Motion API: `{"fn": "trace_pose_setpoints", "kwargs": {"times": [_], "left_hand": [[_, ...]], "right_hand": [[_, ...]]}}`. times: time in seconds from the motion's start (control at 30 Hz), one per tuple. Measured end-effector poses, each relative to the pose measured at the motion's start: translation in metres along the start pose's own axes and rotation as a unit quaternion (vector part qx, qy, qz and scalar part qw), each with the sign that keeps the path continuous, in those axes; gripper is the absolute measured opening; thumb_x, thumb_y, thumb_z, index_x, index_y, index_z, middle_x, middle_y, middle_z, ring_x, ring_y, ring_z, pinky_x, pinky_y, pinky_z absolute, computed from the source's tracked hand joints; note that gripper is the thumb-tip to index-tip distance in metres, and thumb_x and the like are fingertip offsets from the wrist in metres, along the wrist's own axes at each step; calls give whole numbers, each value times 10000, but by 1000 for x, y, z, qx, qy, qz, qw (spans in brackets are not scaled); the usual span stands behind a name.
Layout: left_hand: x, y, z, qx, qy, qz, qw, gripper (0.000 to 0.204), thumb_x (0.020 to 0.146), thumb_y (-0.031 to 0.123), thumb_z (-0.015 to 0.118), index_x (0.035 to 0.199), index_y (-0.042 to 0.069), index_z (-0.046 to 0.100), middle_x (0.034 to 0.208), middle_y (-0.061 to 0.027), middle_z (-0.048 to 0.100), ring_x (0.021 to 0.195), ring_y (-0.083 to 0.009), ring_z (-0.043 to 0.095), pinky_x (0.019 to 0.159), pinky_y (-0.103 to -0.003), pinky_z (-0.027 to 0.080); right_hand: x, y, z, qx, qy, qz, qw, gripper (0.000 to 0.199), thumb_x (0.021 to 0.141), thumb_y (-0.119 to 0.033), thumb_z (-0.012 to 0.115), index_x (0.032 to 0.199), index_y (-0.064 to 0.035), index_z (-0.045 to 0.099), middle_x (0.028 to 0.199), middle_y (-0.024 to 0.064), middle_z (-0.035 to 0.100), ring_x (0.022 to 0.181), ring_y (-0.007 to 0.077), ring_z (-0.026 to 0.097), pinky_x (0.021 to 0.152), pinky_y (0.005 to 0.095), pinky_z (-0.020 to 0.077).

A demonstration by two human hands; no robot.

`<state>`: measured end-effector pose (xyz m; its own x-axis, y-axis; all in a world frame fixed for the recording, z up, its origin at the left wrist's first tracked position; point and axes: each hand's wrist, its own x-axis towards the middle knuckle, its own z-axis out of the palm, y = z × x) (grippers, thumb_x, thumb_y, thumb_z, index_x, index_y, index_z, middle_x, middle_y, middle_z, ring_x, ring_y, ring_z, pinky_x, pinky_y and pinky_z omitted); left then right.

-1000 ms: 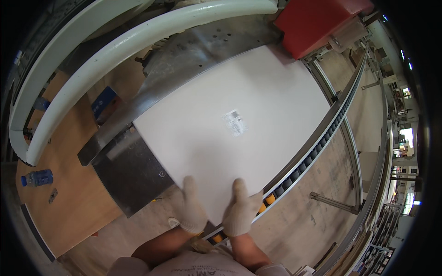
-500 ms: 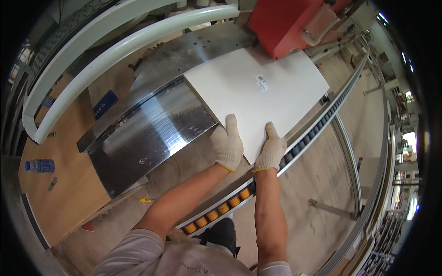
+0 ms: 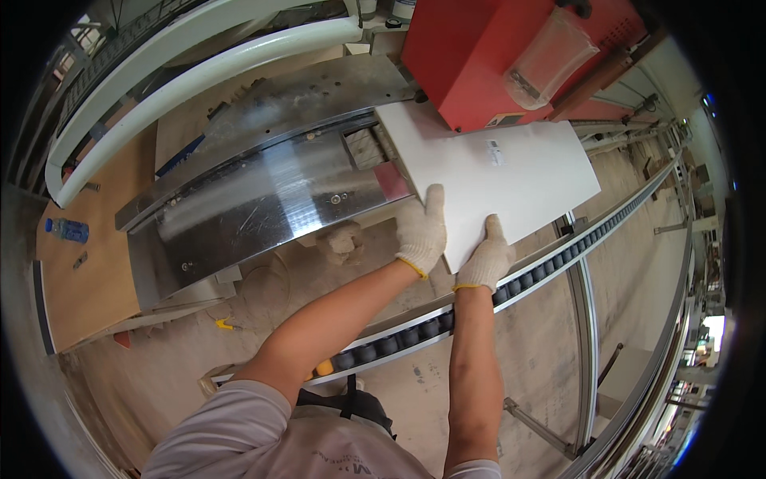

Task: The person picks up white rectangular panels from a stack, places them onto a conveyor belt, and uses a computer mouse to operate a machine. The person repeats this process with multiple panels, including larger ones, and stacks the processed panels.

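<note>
A flat white panel [image 3: 511, 180] with a small label lies on the steel machine table [image 3: 263, 199], its far part beneath the red machine housing [image 3: 479, 56]. My left hand [image 3: 423, 227], in a knitted glove with a yellow cuff, grips the panel's near left edge, thumb on top and the fingers hidden beyond the edge. My right hand [image 3: 487, 257], gloved alike, holds the near edge further right, thumb laid on the upper face. Its other fingers are out of sight under the panel. The panel's near corner juts out between both hands, over the gap before the roller track.
A roller track [image 3: 535, 275] with dark and a few orange rollers runs between me and the table. A curved white tube rail [image 3: 215, 72] arches over the far left. On the wooden board [image 3: 92, 263] stand a bottle [image 3: 67, 230] and a small dark piece.
The panel and both hands have shifted right along the steel table, baring more of its surface and a reddish patch. My view has also turned and moved rightward.
</note>
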<state>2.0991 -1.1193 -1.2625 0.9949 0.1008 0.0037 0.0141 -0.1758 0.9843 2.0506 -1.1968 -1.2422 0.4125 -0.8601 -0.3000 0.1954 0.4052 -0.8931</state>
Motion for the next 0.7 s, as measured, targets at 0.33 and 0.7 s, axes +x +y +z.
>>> {"fn": "trace_pose_setpoints", "kwargs": {"times": [0.33,0.7], "left_hand": [[-3,50,-15,295,-325,193,878,656,1006,551,596,814,-69,691,921,-320,712,1017,-484,709,871,-532,575],[-42,53,-418,602,185,46,775,222,1060,220,656,975,17,690,846,-129,661,816,-319,624,808,-414,479]], "right_hand": [[138,-31,-40,-20,-33,-17,999,430,1027,-222,685,1305,105,656,1253,172,731,1072,274,719,984,363,567],[294,-120,-94,-237,-105,-35,965,422,1089,-364,573,1344,-36,648,1184,132,746,972,273,725,899,388,596]]}}
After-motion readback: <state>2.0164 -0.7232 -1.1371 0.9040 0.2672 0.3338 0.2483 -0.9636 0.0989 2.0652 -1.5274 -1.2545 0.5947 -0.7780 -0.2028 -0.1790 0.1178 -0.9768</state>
